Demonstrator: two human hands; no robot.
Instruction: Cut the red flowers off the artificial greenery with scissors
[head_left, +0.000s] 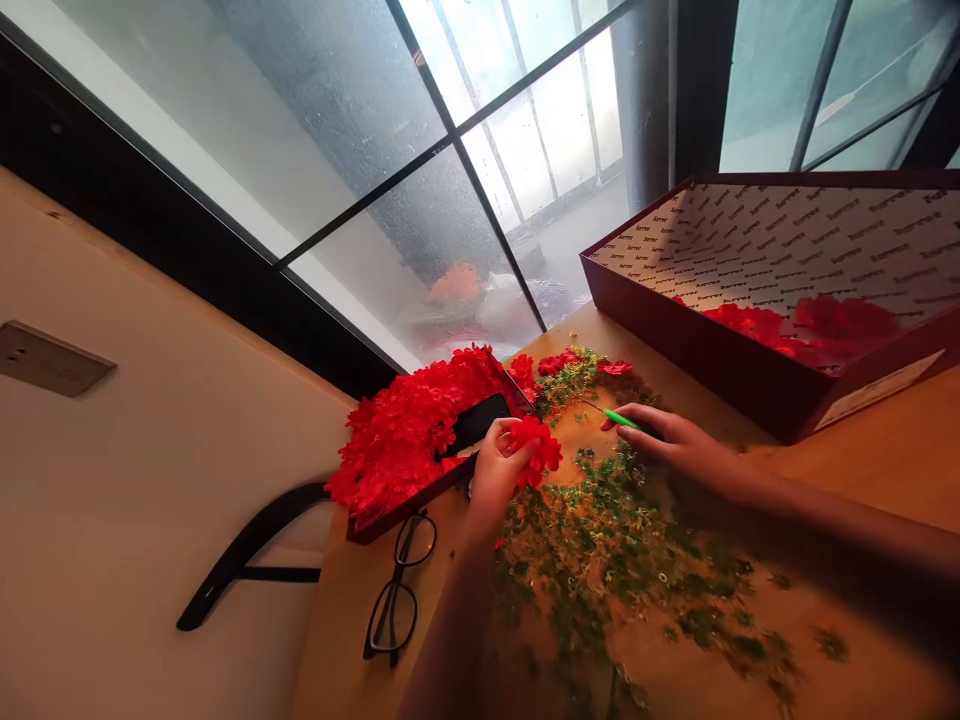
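Note:
Between the fingers of my left hand (496,468) is a red artificial flower (541,452), its petals fanned out to the right. My right hand (660,436) is closed around the green handle (628,420) of a thin pointed tool, whose metal shaft reaches left over the table. Many small green and yellow plastic pieces (600,520) lie scattered below and between my hands. Just left of my left hand stands a shallow box (409,515) heaped with red petals (409,430). A black phone (480,420) rests in the heap.
A large maroon box (697,340) with a printed lining and red flowers (840,325) inside stands at the right. Eyeglasses (395,590) lie near the table's left edge, beside a black chair arm (247,540). A window (360,240) rises behind the wooden table (862,500).

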